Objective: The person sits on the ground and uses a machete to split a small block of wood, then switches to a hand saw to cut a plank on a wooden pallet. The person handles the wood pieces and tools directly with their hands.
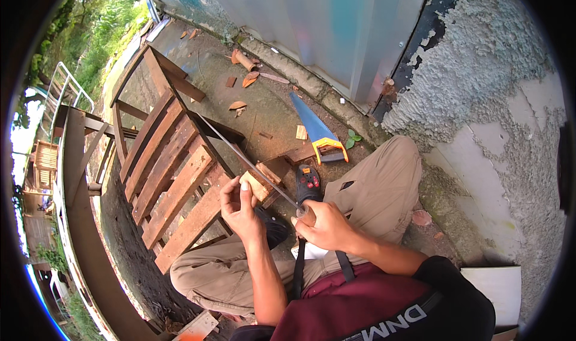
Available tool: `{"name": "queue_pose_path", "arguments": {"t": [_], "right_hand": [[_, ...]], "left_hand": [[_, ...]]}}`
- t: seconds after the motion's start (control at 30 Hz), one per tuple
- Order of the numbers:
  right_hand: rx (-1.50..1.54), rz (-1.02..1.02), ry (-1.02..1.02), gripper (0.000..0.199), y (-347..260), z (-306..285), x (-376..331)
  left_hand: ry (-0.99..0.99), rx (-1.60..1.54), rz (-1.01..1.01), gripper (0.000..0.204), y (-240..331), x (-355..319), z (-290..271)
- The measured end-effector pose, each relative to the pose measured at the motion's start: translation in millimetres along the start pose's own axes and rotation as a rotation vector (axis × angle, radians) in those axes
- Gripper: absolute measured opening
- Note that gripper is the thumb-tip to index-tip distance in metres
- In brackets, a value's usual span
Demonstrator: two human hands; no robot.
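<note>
My right hand (pixel 324 224) grips the wooden handle of a long thin saw blade (pixel 240 155), which runs up and to the left across a small block of wood (pixel 259 185). My left hand (pixel 240 206) holds that block against the corner of a slatted wooden chair frame (pixel 174 173) lying on its side. The blade rests in the top of the block. My knees, in tan trousers, are bent on either side of the work, and my foot in a black sandal (pixel 308 184) sits just right of the block.
A second handsaw with a blue blade and yellow handle (pixel 318 134) lies on the concrete beyond my foot. Wood scraps (pixel 240 80) are scattered near a metal door (pixel 336 29) and a rough plaster wall (pixel 480 101). A wooden railing (pixel 72 179) curves along the left.
</note>
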State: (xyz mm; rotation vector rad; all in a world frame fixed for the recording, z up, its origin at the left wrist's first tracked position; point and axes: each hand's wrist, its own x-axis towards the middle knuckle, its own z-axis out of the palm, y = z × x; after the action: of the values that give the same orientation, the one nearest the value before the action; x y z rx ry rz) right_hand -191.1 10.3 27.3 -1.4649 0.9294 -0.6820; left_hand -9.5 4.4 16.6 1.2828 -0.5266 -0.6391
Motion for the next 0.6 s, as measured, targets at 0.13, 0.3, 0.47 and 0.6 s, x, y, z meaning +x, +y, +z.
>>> {"name": "queue_pose_path", "arguments": {"t": [0.13, 0.3, 0.47, 0.6], "right_hand": [[0.133, -0.245, 0.127, 0.015, -56, -23, 3], [-0.059, 0.134, -0.027, 0.019, 51, 7, -3], [0.06, 0.043, -0.04, 0.02, -17, -9, -2], [0.108, -0.241, 0.102, 0.013, -55, -19, -2]], "left_hand": [[0.017, 0.023, 0.005, 0.018, -1, 1, 0], [0.026, 0.008, 0.02, 0.019, 1, -8, -2], [0.071, -0.04, -0.001, 0.022, 0, -6, -5], [-0.012, -0.054, 0.025, 0.023, -9, -1, -10]]}}
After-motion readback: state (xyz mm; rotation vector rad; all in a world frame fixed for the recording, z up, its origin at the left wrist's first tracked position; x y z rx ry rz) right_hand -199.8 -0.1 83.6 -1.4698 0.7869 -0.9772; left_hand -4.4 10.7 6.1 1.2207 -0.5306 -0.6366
